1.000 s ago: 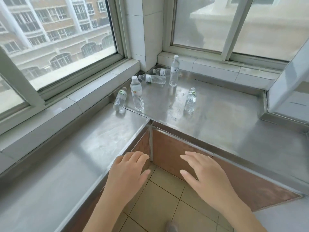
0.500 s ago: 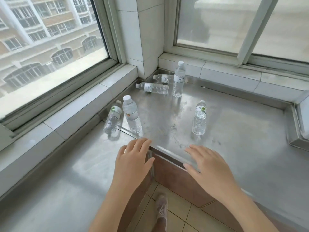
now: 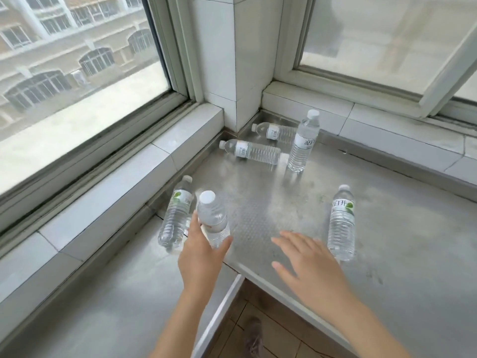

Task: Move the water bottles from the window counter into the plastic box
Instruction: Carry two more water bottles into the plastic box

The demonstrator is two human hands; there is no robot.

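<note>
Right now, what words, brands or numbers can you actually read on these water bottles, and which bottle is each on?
"凉白" on the upright bottle at the back; the rest of its label turns out of sight.
"白开" beside a green leaf on the upright bottle at the right.
Green leaf label on the leaning bottle at the left: print too blurred.
The two lying bottles: print too small to read.
The bottle in the left hand: no print shows.

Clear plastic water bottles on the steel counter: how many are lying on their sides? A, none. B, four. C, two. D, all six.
C: two clear plastic water bottles lie flat near the corner, one nearer and one behind it; the other four stand.
</note>
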